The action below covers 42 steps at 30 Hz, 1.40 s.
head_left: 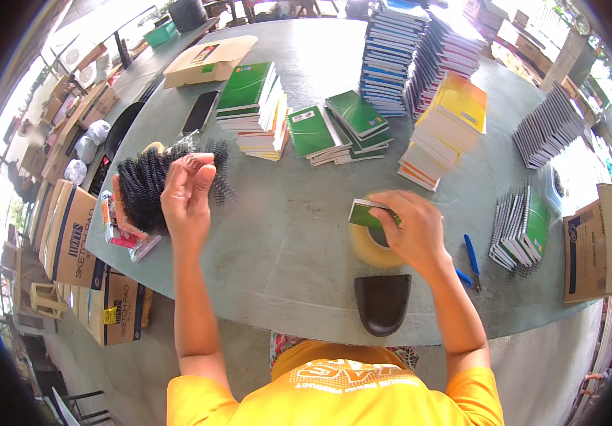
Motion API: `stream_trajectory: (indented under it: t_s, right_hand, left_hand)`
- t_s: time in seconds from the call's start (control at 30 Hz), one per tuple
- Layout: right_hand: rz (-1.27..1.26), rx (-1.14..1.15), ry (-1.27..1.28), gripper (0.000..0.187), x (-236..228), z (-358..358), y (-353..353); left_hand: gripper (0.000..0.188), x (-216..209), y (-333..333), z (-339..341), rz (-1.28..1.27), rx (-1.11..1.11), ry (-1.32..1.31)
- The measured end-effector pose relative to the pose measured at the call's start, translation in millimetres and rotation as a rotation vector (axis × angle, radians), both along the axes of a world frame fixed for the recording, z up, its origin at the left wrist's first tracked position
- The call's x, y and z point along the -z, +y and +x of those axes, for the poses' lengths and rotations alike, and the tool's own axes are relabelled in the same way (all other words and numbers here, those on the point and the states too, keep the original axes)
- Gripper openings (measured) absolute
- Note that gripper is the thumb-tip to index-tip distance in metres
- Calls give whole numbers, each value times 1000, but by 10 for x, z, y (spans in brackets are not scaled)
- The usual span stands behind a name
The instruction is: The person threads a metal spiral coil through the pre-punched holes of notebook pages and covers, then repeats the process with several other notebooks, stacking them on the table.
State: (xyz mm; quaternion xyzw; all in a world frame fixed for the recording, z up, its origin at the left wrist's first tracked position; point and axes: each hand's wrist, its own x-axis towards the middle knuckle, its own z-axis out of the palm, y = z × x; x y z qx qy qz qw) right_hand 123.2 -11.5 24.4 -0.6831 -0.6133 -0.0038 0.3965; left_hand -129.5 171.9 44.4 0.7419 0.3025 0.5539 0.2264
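My left hand (188,195) is raised beside a heap of black spiral binding coils (142,188) at the left of the table. Its fingertips are pinched together, and what sits between them is too small to make out. In front of me on the right, my right hand (416,227) grips a small green-covered notebook (366,214) by its edge. That notebook is above a roll of clear tape (373,248), partly covering it. Below the roll lies a dark brown, rounded pouch (382,305).
Green notebooks (316,131) and a mixed stack (252,106) stand mid-table, with yellow notebooks (458,106) and tall piles (391,57) behind. Blue-handled pliers (471,255) and bound green notebooks (522,231) lie right. A phone (201,111) and cardboard boxes (597,241) are also around.
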Motion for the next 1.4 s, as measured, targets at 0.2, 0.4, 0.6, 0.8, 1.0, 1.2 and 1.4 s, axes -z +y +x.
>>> stream_trajectory:
  t_s: [0.2, 0.4, 0.6, 0.8, 1.0, 1.2, 1.4]
  right_hand:
    - [18, 27, -6, 13, 34, 25, 24]
    - [14, 48, -45, 13, 48, 22, 37]
    - [8, 3, -40, 13, 45, 30, 28]
    - [8, -47, 3, 15, 41, 25, 12]
    - [-45, -47, -78, 17, 4, 21, 24]
    - [66, -25, -60, 16, 44, -81, 140]
    - [63, -21, -22, 13, 24, -106, 98]
  left_hand:
    - [19, 397, -761, 742, -399, 478, 254]
    - [13, 438, -886, 936, -174, 383, 247]
    - [22, 400, -888, 967, -107, 384, 251]
    - [22, 200, -767, 974, -1099, 444, 335]
    - [13, 189, -681, 1006, -87, 436, 343]
    - [15, 127, -551, 882, -161, 548, 463]
    - [19, 187, -620, 893, 275, 247, 433]
